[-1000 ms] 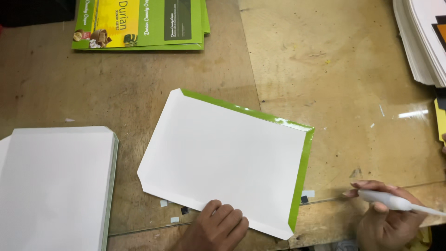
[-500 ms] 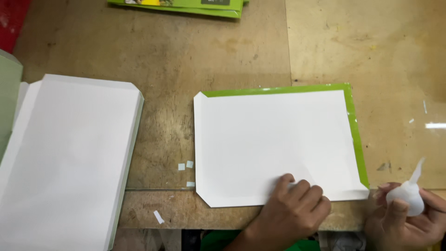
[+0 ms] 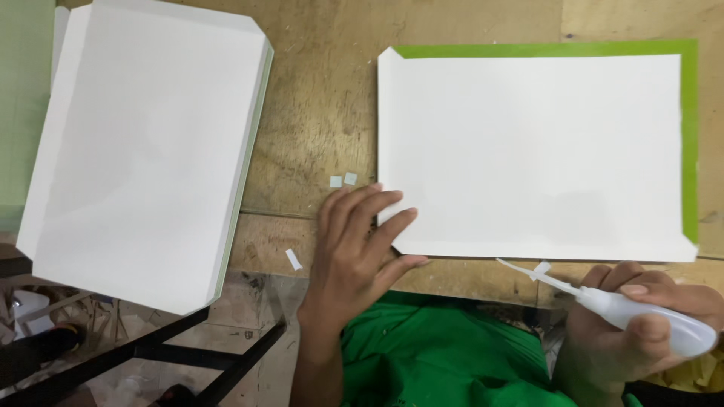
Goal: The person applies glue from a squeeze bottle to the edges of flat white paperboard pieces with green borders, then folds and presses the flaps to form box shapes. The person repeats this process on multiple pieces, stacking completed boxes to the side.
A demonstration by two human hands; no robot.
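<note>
**Sheet squared up, left hand slid to its corner**

Shifted since half a second ago: left hand (image 3: 358, 245) off the sheet's lower middle and over to its near left corner, fingers spread flat, fingertips (image 3: 407, 216) just over the paper's edge, closed on nothing. Right hand (image 3: 641, 324) wrapped shut around a white squeeze bottle (image 3: 641, 313), thin nozzle aimed up and left, tip just short of the sheet's near edge.

White sheet (image 3: 535, 151) flat on the tabletop (image 3: 320, 98), long axis left to right, near edge close to the tabletop's front lip. Smooth matte card, corners clipped at an angle, green border (image 3: 688, 136) showing along the far and right sides. Worn, scuffed brown wood underneath.

Stack of like white sheets (image 3: 147, 143) well to the left, tilted, overhanging the front lip. Bare wood strip between stack and sheet, with small paper scraps (image 3: 343, 180) beside the left fingers.
</note>
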